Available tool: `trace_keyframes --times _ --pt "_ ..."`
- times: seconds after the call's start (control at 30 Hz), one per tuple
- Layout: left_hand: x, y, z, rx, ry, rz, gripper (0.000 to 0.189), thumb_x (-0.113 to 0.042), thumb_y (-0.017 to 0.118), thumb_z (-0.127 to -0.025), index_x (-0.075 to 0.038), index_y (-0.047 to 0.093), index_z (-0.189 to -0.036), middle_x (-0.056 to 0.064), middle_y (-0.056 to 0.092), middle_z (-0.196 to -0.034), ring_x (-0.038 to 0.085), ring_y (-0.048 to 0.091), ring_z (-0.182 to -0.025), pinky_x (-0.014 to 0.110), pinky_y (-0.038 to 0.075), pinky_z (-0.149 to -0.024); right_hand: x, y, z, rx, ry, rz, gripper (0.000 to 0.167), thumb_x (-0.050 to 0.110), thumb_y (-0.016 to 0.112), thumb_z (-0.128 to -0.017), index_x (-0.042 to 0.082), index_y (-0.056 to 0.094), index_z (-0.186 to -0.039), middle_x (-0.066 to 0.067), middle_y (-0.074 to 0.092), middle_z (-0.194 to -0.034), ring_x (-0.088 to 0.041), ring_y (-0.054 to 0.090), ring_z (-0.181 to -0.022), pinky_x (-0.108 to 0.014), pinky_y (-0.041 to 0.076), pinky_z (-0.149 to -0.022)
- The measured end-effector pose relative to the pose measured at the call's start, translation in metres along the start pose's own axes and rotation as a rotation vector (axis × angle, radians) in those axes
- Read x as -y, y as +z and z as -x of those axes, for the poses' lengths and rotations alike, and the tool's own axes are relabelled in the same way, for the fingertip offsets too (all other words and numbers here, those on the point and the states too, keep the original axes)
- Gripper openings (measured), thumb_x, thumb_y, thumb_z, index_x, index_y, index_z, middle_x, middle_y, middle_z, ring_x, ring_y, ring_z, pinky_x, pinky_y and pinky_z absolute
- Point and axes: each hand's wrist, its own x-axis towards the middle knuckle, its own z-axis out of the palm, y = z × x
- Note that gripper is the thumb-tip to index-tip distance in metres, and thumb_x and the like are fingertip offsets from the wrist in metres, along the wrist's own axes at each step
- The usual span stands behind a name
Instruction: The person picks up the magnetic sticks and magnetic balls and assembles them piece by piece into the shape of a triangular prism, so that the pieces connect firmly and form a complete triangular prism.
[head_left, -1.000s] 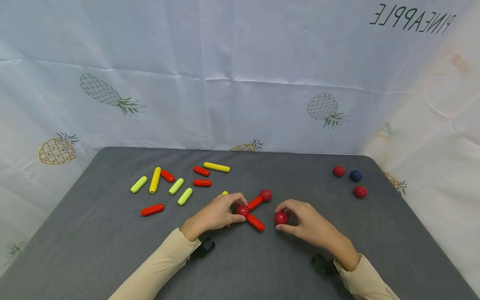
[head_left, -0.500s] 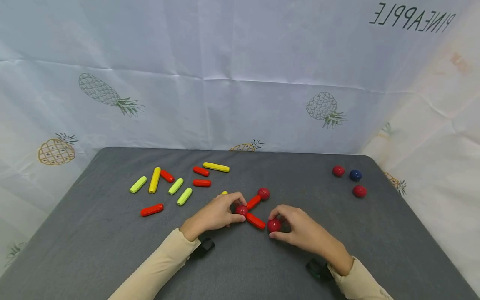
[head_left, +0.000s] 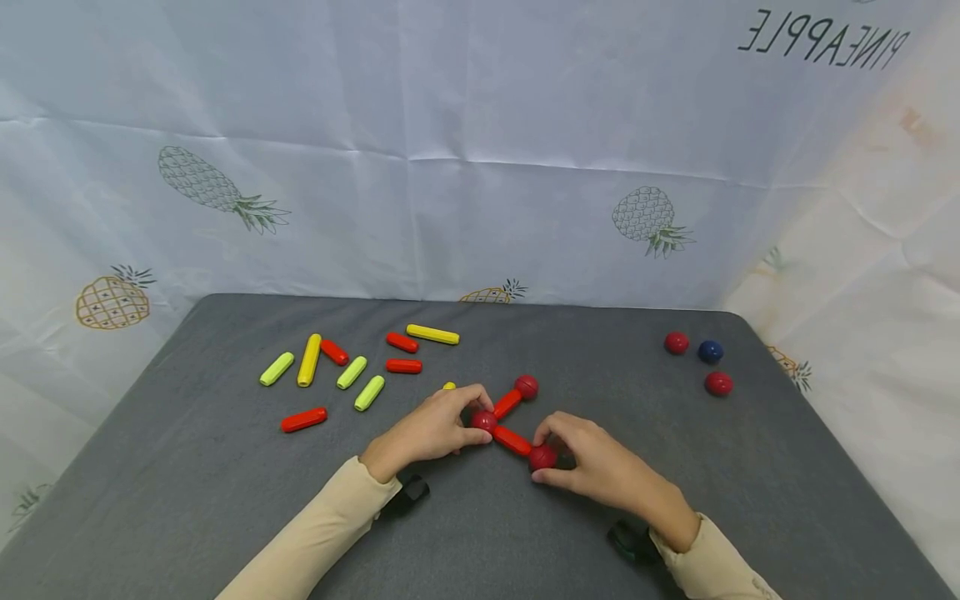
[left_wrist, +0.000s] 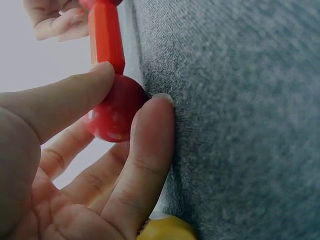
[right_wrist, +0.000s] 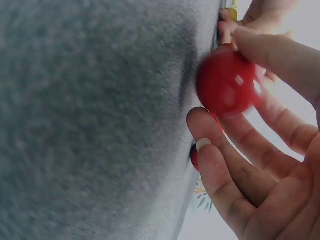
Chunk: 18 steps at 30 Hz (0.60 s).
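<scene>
My left hand (head_left: 431, 429) pinches a red ball (head_left: 483, 421) from which two red sticks spread to the right. The far stick (head_left: 507, 404) ends in another red ball (head_left: 527, 387). At the end of the near stick (head_left: 512, 441), my right hand (head_left: 600, 461) holds a third red ball (head_left: 542, 457) between thumb and fingers. That ball meets the stick's end; whether it is attached I cannot tell. In the left wrist view, thumb and fingers surround the joined ball (left_wrist: 117, 110). The right wrist view shows the held ball (right_wrist: 227, 82) large and slightly blurred.
Loose red, yellow and pale green sticks (head_left: 370, 392) lie on the left part of the grey table (head_left: 187, 500). One yellow piece (head_left: 448, 386) is partly hidden behind the left hand. Two red balls and a blue ball (head_left: 711, 352) sit at the far right.
My right hand has brought its red ball leftward and nearer me, up to the end of the near red stick. The far stick and its ball shifted slightly left. My left hand stays in place.
</scene>
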Motion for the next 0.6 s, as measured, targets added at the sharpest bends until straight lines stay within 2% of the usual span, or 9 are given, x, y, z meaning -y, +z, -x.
trace_keyframes --times 0.13,0.3,0.47,0.6 --pt "0.000 0.000 0.000 0.004 0.007 -0.002 0.027 -0.017 0.075 -0.089 -0.016 0.062 -0.113 0.002 0.064 -0.105 0.012 0.056 -0.050 0.025 0.047 -0.056 -0.001 -0.002 -0.001 -0.031 -0.013 -0.004 0.027 0.035 0.074 -0.089 0.018 0.063 -0.106 0.009 0.065 -0.100 -0.006 0.062 -0.088 -0.027 0.054 -0.077" --pt "0.000 0.000 0.000 0.011 0.019 -0.002 0.028 -0.014 0.073 -0.091 -0.015 0.064 -0.117 0.004 0.065 -0.111 0.011 0.056 -0.050 0.025 0.047 -0.055 -0.005 -0.003 -0.002 -0.129 -0.060 0.059 0.026 0.029 0.075 -0.089 0.015 0.063 -0.107 0.005 0.065 -0.106 -0.014 0.064 -0.098 -0.036 0.055 -0.086" --pt "-0.001 -0.001 0.002 0.018 0.034 -0.016 0.030 -0.011 0.070 -0.092 -0.014 0.064 -0.121 0.006 0.063 -0.116 0.011 0.057 -0.051 0.025 0.048 -0.055 -0.008 -0.005 -0.003 -0.178 -0.016 0.089 0.029 0.025 0.080 -0.085 0.015 0.064 -0.108 0.003 0.060 -0.120 -0.018 0.059 -0.114 -0.045 0.052 -0.095" --pt "-0.002 -0.002 0.003 0.028 0.041 -0.020 0.031 -0.009 0.068 -0.094 -0.014 0.064 -0.124 0.008 0.062 -0.119 0.013 0.058 -0.053 0.026 0.049 -0.056 -0.011 -0.004 -0.004 -0.187 -0.004 0.091 0.033 0.022 0.080 -0.084 0.013 0.065 -0.112 -0.005 0.058 -0.131 -0.023 0.057 -0.121 -0.048 0.050 -0.099"
